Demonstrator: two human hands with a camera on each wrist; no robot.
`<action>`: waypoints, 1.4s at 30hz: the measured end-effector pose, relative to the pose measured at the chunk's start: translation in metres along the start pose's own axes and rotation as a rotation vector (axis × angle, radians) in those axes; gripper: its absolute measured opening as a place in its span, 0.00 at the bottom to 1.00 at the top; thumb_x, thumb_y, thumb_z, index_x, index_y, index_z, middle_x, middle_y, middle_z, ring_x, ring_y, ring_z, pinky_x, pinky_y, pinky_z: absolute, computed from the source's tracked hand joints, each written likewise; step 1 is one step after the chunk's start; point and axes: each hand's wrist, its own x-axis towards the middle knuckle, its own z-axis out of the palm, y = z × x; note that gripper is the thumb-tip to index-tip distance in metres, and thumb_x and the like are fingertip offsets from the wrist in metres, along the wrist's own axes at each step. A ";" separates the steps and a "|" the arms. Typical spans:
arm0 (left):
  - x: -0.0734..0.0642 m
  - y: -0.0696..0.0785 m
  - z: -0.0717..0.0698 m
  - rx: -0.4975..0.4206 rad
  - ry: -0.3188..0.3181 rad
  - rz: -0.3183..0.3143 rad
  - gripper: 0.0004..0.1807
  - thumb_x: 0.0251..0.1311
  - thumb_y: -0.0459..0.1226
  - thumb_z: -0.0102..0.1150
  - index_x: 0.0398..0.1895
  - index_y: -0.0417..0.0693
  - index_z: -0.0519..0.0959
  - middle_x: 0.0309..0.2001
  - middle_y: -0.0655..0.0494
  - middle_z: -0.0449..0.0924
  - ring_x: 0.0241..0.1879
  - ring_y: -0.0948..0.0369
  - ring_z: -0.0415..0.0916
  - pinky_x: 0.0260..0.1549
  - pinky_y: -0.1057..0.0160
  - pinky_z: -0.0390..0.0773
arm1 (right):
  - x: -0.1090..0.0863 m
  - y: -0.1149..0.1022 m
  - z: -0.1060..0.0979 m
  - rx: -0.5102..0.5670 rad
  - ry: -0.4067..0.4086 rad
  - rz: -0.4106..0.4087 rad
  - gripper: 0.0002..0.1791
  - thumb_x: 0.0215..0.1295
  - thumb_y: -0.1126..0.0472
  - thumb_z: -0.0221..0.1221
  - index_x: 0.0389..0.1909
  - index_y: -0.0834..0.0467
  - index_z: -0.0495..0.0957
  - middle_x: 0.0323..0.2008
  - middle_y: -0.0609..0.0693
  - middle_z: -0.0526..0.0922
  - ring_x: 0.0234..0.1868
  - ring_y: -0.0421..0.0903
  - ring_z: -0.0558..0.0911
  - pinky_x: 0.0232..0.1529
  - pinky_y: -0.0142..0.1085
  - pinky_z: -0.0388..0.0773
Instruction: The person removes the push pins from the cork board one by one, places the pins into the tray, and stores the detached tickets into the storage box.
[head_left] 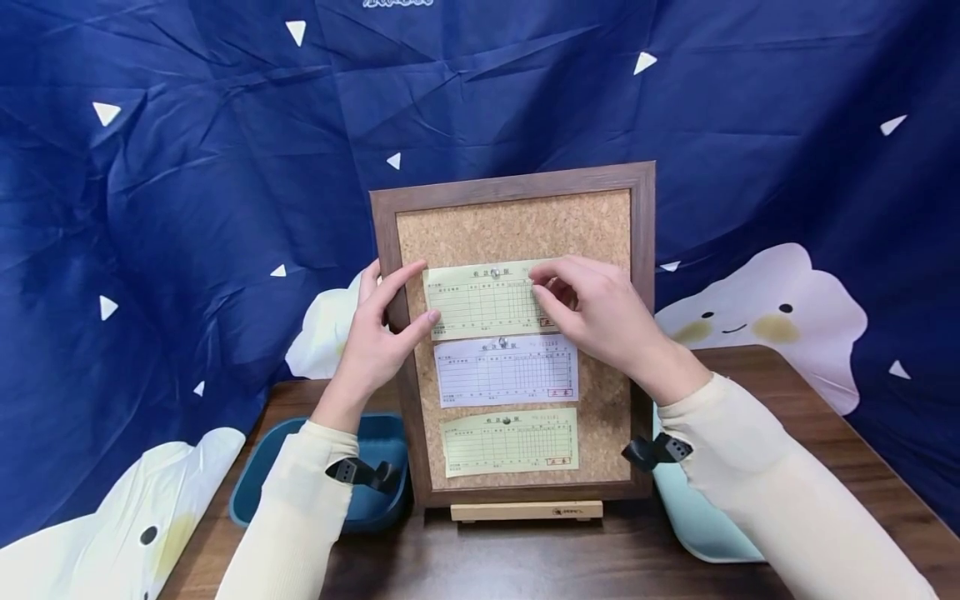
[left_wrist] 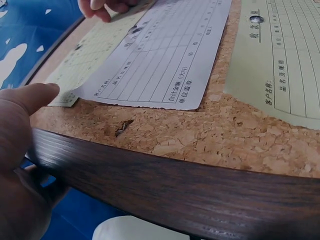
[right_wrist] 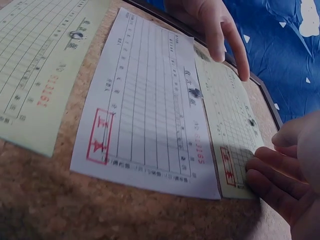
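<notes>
Three printed receipt slips hang one above another on a framed corkboard (head_left: 517,229), each with a pushpin near its top middle. The upper slip (head_left: 480,304) is pale yellow-green, the middle slip (head_left: 502,371) white, the lower slip (head_left: 510,442) yellow-green. At the upper slip's left edge, my left hand (head_left: 386,333) touches with index finger and thumb, its other fingers reaching behind the frame. My right hand (head_left: 592,308) lies over that slip's right end with fingers bent; no object shows between them. A pushpin (right_wrist: 252,122) stands in the upper slip between both hands.
The board stands on a wooden easel (head_left: 527,512) on a dark wood table (head_left: 480,567). A dark teal tray (head_left: 251,483) is at the left, a light aqua tray (head_left: 697,525) at the right, both partly behind my arms. A blue patterned cloth (head_left: 225,167) hangs behind.
</notes>
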 end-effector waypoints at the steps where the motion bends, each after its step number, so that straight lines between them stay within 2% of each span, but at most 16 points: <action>1: 0.000 0.000 0.000 -0.001 0.001 -0.001 0.34 0.68 0.34 0.71 0.77 0.54 0.75 0.84 0.51 0.47 0.73 0.54 0.66 0.65 0.51 0.74 | 0.001 -0.001 0.000 -0.003 -0.002 0.005 0.07 0.71 0.71 0.66 0.46 0.66 0.87 0.36 0.56 0.90 0.33 0.47 0.86 0.36 0.42 0.83; 14: -0.002 0.002 0.002 0.063 0.022 0.014 0.32 0.69 0.35 0.72 0.75 0.53 0.77 0.85 0.48 0.46 0.83 0.50 0.51 0.72 0.39 0.67 | 0.011 -0.009 0.012 -0.007 -0.015 0.086 0.08 0.73 0.68 0.64 0.48 0.65 0.88 0.37 0.56 0.91 0.33 0.48 0.87 0.38 0.44 0.83; 20: -0.004 0.000 0.003 0.081 0.032 0.033 0.30 0.69 0.35 0.72 0.74 0.52 0.78 0.85 0.47 0.47 0.84 0.50 0.47 0.73 0.36 0.65 | 0.015 -0.012 0.016 0.029 -0.031 0.108 0.08 0.74 0.68 0.64 0.48 0.66 0.88 0.38 0.58 0.91 0.34 0.49 0.87 0.39 0.44 0.85; 27: -0.003 0.001 0.003 0.083 0.040 0.049 0.24 0.70 0.35 0.71 0.68 0.49 0.82 0.84 0.46 0.48 0.85 0.52 0.44 0.75 0.36 0.62 | 0.016 -0.014 0.020 0.036 -0.024 0.135 0.08 0.74 0.68 0.64 0.48 0.66 0.88 0.37 0.56 0.91 0.33 0.49 0.87 0.39 0.44 0.84; 36: -0.001 0.005 0.007 0.048 0.061 0.017 0.21 0.66 0.35 0.74 0.61 0.46 0.83 0.82 0.42 0.49 0.84 0.49 0.43 0.79 0.34 0.52 | 0.019 -0.017 0.025 0.030 0.003 0.151 0.08 0.72 0.68 0.64 0.47 0.66 0.87 0.36 0.57 0.90 0.32 0.49 0.85 0.38 0.42 0.81; 42: -0.003 0.007 0.008 0.048 0.039 -0.031 0.18 0.67 0.36 0.74 0.57 0.43 0.82 0.82 0.42 0.45 0.84 0.46 0.43 0.78 0.32 0.53 | 0.019 -0.020 0.029 0.038 0.024 0.192 0.08 0.72 0.68 0.64 0.46 0.66 0.88 0.34 0.57 0.90 0.32 0.50 0.83 0.39 0.41 0.79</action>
